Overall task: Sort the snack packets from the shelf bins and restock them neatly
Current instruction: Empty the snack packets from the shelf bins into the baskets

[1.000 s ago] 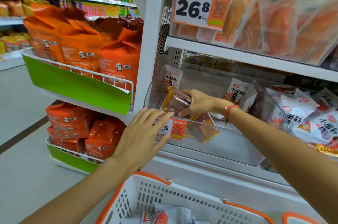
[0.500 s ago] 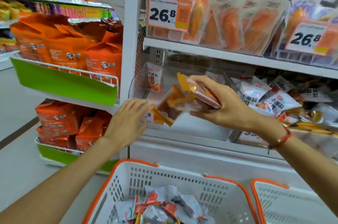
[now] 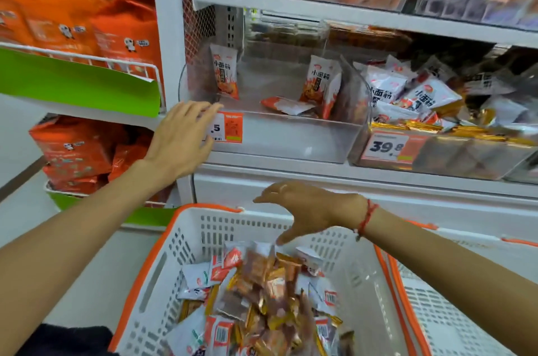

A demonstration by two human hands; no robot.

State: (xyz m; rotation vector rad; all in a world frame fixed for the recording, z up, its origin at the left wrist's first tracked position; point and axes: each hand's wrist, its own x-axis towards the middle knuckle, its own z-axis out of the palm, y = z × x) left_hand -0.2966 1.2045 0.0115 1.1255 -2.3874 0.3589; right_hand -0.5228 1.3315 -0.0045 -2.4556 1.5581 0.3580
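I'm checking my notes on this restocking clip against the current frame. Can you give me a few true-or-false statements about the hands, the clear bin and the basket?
1. The right hand holds a packet. False: it is open over the white basket, holding nothing.
2. The left hand rests against the front corner of the clear bin. True.
3. The clear bin is packed full. False: only a few white-and-orange packets remain in it.
4. The basket holds a pile of mixed packets. True.
5. The tag on the neighbouring bin reads 39.8. True.
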